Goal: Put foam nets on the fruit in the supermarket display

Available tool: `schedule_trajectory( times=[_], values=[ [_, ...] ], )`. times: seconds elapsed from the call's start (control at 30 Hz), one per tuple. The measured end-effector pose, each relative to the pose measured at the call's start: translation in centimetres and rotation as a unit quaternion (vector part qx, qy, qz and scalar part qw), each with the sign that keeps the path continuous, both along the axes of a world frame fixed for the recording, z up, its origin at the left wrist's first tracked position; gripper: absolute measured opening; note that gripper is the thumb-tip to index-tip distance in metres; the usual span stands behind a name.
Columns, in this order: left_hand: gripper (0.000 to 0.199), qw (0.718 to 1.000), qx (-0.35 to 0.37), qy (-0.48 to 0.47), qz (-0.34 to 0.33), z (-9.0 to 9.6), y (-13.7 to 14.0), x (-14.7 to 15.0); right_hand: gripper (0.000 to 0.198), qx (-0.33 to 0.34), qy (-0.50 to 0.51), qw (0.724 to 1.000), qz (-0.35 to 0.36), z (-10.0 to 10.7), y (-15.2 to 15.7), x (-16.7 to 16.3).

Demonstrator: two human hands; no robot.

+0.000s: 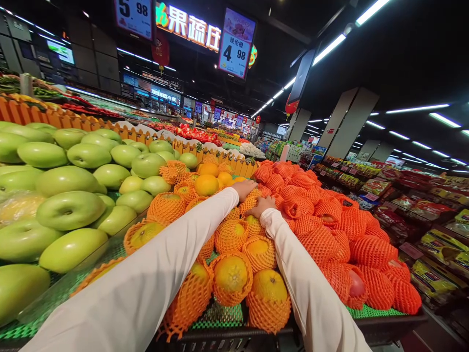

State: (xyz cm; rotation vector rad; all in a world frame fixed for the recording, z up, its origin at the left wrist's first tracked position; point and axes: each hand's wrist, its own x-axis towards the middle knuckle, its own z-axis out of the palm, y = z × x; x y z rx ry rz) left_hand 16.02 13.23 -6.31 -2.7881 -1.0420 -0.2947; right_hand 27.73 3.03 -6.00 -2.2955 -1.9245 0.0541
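Both hands reach far forward over a heap of oranges in orange foam nets. My left hand (245,188) curves over the far side of a netted orange (250,201). Against the same fruit's near right side rests my right hand (261,205), its fingers bent round it. Parts of the fingertips are hidden behind the net and the fruit. Bare oranges (207,185) without nets sit left of my left hand. Closer to me, more netted oranges (232,275) lie under and between my white sleeves.
Green apples (71,209) fill the left side behind a clear divider (84,264). Fruits in red foam nets (326,239) are piled on the right. An orange picket edging (146,139) runs along the back. Shelves of packaged goods (436,244) stand at far right.
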Motion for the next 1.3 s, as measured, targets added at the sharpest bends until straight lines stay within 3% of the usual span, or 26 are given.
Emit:
schedule_trajectory(
  times=[0.2,0.33,0.43,0.6,0.77,0.83,0.93,1.03,1.13,1.23,1.3],
  values=[
    [0.037,0.998,0.046,-0.013,0.030,-0.9,-1.2,0.5,0.080,-0.009,0.022,1.000,0.013,0.3,-0.4,-0.4],
    [0.039,0.998,0.036,-0.020,0.045,-1.1,-1.1,0.5,0.077,0.003,0.031,1.000,0.004,0.4,-0.5,-0.6],
    [0.051,0.999,0.002,-0.011,0.035,-0.7,-0.6,0.4,0.080,0.004,0.044,0.999,0.000,0.0,0.3,-0.1],
    [0.083,0.997,-0.048,-0.024,0.052,2.5,0.5,-1.9,0.089,0.000,0.064,0.998,0.003,-0.8,1.4,0.6],
    [0.085,0.979,-0.096,-0.059,0.168,6.0,0.2,-9.3,0.085,0.006,0.068,0.997,0.025,-0.9,1.2,0.7],
    [0.083,0.974,-0.124,-0.057,0.182,5.7,-1.2,-12.2,0.080,0.015,0.071,0.997,0.034,-0.8,1.0,0.7],
    [0.088,0.973,-0.118,-0.078,0.184,3.7,-4.5,-14.7,0.081,0.044,0.072,0.996,0.041,-0.5,0.4,0.2],
    [0.099,0.966,-0.024,-0.162,0.201,1.8,-7.9,-14.7,0.077,0.127,0.085,0.985,0.085,-0.4,-0.4,-0.6],
    [0.100,0.959,0.049,-0.246,0.129,0.8,-10.2,-13.8,0.068,0.239,0.162,0.927,0.239,-0.6,-1.2,-1.7],
    [0.081,0.962,-0.030,-0.268,-0.050,0.9,-11.1,-13.4,0.078,0.235,0.213,0.865,0.388,-0.9,-1.9,-2.5],
    [0.060,0.945,-0.094,-0.286,-0.126,1.3,-10.9,-13.9,0.092,0.209,0.194,0.862,0.419,-1.1,-2.2,-2.8]
  ],
)
